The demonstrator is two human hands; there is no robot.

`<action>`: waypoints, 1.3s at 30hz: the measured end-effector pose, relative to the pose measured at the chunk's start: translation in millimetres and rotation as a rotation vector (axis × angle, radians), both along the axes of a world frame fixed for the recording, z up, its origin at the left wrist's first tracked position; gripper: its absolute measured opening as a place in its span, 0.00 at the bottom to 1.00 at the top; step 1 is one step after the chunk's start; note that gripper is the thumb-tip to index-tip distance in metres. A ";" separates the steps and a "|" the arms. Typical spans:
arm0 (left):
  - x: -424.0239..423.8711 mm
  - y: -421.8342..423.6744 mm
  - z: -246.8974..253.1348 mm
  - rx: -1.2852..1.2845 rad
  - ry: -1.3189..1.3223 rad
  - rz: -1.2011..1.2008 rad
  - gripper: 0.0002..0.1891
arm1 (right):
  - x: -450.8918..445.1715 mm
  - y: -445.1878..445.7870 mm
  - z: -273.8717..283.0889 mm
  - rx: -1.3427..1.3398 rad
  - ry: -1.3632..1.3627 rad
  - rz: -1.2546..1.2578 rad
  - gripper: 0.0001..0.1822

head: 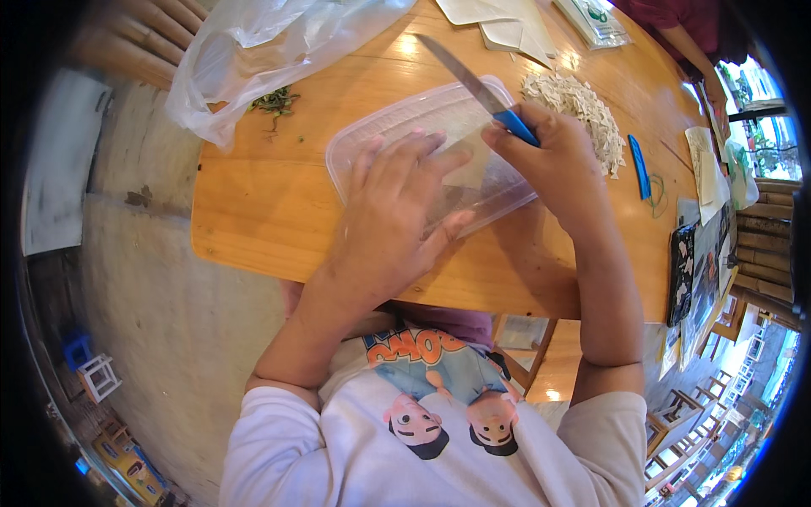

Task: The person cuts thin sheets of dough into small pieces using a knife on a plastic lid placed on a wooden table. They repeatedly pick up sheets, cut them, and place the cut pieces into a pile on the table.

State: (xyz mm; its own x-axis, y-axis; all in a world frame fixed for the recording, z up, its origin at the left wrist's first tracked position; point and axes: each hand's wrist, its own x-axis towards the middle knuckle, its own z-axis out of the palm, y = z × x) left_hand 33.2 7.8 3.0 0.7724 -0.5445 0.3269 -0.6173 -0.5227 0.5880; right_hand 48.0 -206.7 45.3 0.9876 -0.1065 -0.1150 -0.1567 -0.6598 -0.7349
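My right hand [551,152] grips the blue handle of a knife [466,79], its blade raised and pointing up and to the left. Below the blade lies a translucent plastic container lid [380,127] on the wooden table [253,209]. Over the lid my left hand [405,184] is spread, palm down; a thin pale piece [466,158] lies beside its fingers, partly hidden by them. Whether the palm presses on the lid I cannot tell. Just beyond my right hand is a heap of small pale cut pieces [576,108].
A clear plastic bag [253,57] and some green leafy scraps [274,101] lie at the left. Pale flat sheets [513,32] and a printed packet [595,22] are at the far edge. On the right are a blue strip-like object [639,166], a dark patterned case [681,275] and another person's arm [694,54].
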 end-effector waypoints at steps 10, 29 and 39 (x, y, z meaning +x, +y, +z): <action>6.7 -10.0 22.3 -0.537 0.817 -0.077 0.17 | -14.7 -6.6 11.7 0.797 0.269 -0.054 0.10; 19.6 -13.6 28.8 -0.665 0.879 0.139 0.17 | -14.6 -6.1 4.5 0.427 0.135 -0.031 0.09; 27.6 -21.4 22.5 -0.656 0.821 0.091 0.25 | -13.8 -13.8 -1.5 0.119 0.091 -0.060 0.09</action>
State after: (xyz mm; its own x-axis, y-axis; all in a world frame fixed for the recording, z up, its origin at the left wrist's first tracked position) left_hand 60.8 -13.6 25.6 0.9193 -0.3791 -0.1055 0.1242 0.0250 0.9919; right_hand 34.2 -220.5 43.7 0.9649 -0.1455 -0.2187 -0.2626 -0.5561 -0.7886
